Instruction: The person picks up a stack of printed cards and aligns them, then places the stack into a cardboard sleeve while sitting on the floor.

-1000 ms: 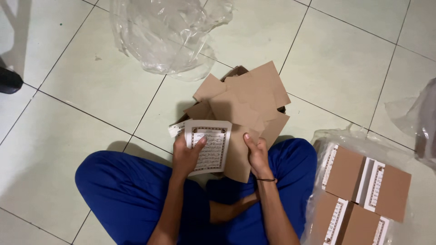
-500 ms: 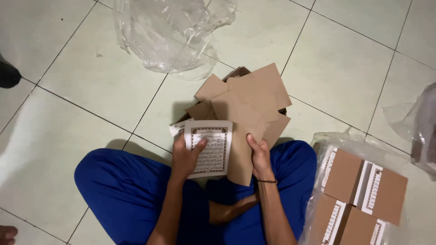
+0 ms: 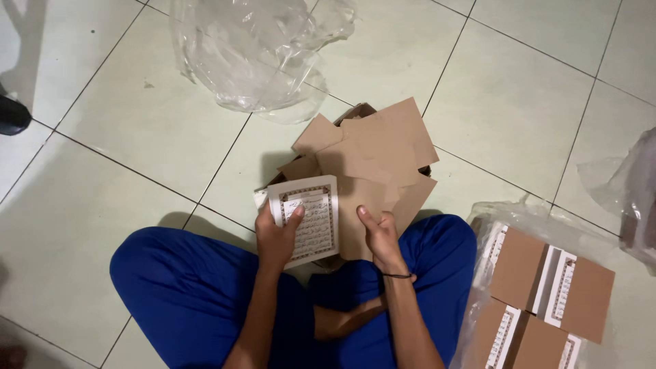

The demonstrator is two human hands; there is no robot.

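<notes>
Head view, looking down: I sit cross-legged on pale floor tiles, blue trousers filling the lower frame. My left hand is closed on the left edge of a white booklet with an ornate printed border, thumb on the cover, fingers tucked behind. My right hand pinches the lower edge of a brown cardboard sleeve, thumb pressed flat on its face; a thin dark band circles that wrist. Booklet and sleeve sit side by side, touching, held just above my knees. Behind them lies an open cardboard box with flaps spread on the floor, its inside hidden. Crumpled clear plastic wrap lies well beyond the box, toward the top. At my right knee sits a plastic-wrapped bundle of 4 visible brown-sleeved booklets with white patterned edges. A dark shoe shows at the far left edge.
</notes>
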